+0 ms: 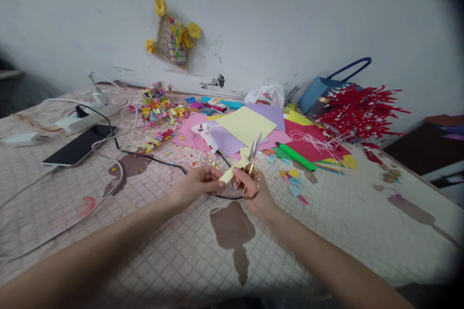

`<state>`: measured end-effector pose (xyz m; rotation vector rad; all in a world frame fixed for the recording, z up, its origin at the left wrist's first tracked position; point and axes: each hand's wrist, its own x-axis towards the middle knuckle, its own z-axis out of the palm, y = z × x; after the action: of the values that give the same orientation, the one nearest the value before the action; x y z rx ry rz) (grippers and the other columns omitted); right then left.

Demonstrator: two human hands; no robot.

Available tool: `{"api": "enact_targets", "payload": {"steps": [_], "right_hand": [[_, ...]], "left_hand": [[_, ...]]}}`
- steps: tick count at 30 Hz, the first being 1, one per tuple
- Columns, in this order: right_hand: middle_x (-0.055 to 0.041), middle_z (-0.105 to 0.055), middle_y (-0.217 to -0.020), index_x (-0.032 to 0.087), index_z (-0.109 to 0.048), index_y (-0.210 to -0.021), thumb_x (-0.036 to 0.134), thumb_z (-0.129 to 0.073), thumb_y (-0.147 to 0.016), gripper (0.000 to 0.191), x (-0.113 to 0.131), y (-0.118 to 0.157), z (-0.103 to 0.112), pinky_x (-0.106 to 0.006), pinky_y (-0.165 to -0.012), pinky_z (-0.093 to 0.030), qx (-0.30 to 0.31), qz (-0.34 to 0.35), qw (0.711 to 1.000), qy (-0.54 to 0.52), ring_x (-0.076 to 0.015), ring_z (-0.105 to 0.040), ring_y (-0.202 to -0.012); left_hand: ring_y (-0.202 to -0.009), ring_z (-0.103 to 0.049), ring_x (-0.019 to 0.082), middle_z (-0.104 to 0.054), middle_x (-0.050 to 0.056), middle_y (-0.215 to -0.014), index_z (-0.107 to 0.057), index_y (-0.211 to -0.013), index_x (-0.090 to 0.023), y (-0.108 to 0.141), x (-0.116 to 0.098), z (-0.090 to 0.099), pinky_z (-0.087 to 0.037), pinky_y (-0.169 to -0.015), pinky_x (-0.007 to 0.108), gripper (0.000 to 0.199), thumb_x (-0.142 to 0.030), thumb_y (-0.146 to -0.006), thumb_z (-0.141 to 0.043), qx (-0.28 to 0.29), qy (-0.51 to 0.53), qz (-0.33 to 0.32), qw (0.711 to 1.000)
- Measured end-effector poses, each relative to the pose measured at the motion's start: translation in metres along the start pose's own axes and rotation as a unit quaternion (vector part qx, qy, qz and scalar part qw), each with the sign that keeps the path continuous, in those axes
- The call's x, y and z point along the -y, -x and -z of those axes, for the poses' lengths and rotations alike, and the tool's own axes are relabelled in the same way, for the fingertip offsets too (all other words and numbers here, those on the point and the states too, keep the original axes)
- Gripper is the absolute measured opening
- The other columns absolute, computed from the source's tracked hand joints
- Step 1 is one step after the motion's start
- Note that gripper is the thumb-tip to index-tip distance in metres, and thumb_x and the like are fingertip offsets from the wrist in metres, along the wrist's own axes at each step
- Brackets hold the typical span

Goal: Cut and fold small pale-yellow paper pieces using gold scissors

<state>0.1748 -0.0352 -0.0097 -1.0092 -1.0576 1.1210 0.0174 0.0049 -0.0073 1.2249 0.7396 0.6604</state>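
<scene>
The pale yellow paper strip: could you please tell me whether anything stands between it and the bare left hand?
Nothing visible does: the left hand pinches the strip by its near end. The gold-handled metal scissors, in the right hand, stand to the strip's right, not between.

Scissors [254, 149]: shiny metal, part gold-tone; strip [228, 175]: matt ppr, smooth; sheets [248, 125]: matt ppr too; glue gun [209, 139]: smooth plstc; phone [80, 146]: v glossy, glass-like; bag [266, 93]: thin crinkly plstc; bench [181, 260]: grid-textured, worn; wall [271, 19]: matt, scuffed

Yellow strip [228, 175], gold scissor handles [258, 186]; latticed tablecloth [166, 256]
</scene>
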Motion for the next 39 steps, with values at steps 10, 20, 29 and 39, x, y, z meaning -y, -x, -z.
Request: {"api": "enact_targets", "payload": {"steps": [10, 20, 29, 39], "right_hand": [[0.0032, -0.047, -0.050, 0.017, -0.047, -0.059, 0.035, -0.059, -0.076, 0.027, 0.0021, -0.0006, -0.0009, -0.024, -0.050, -0.031, 0.012, 0.008, 1.000, -0.003, -0.0096, -0.042, -0.048], [0.0040, -0.045, -0.048, 0.018, -0.043, -0.054, 0.031, -0.060, -0.075, 0.030, 0.0022, -0.0028, -0.0011, -0.025, -0.050, -0.031, 0.004, 0.007, 1.000, -0.024, -0.0090, -0.042, -0.047], [0.0035, -0.050, -0.056, 0.018, -0.055, -0.072, 0.035, -0.065, -0.071, 0.020, -0.0026, 0.0020, -0.0046, -0.022, -0.047, -0.032, 0.061, -0.041, 0.997, -0.016, -0.0089, -0.043, -0.050], [0.0043, -0.047, -0.052, 0.017, -0.051, -0.067, 0.033, -0.060, -0.075, 0.020, -0.0009, 0.0043, -0.0049, -0.021, -0.046, -0.031, 0.024, -0.034, 0.999, 0.010, -0.0080, -0.041, -0.047]], "left_hand": [[-0.053, -0.051, 0.006, -0.060, -0.001, -0.063, -0.057, -0.075, -0.012, 0.0024, -0.0020, -0.0007, -0.039, -0.054, 0.019, 0.024, -0.024, -0.062, -0.073, 0.016, 0.060, 0.031, 0.998], [-0.058, -0.056, 0.008, -0.064, 0.000, -0.064, -0.057, -0.082, -0.012, 0.0023, -0.0018, 0.0018, -0.041, -0.058, 0.020, 0.029, -0.017, -0.059, -0.075, 0.012, 0.054, -0.013, 0.998], [-0.059, -0.055, 0.007, -0.062, -0.001, -0.065, -0.055, -0.088, -0.011, 0.0011, 0.0001, 0.0019, -0.041, -0.056, 0.019, 0.030, -0.020, -0.065, -0.071, -0.033, 0.047, -0.059, 0.997], [-0.062, -0.057, 0.009, -0.061, 0.000, -0.069, -0.056, -0.083, -0.012, 0.0040, -0.0046, -0.0032, -0.044, -0.061, 0.022, 0.028, -0.028, -0.065, -0.071, -0.030, 0.042, -0.030, 0.998]]}}
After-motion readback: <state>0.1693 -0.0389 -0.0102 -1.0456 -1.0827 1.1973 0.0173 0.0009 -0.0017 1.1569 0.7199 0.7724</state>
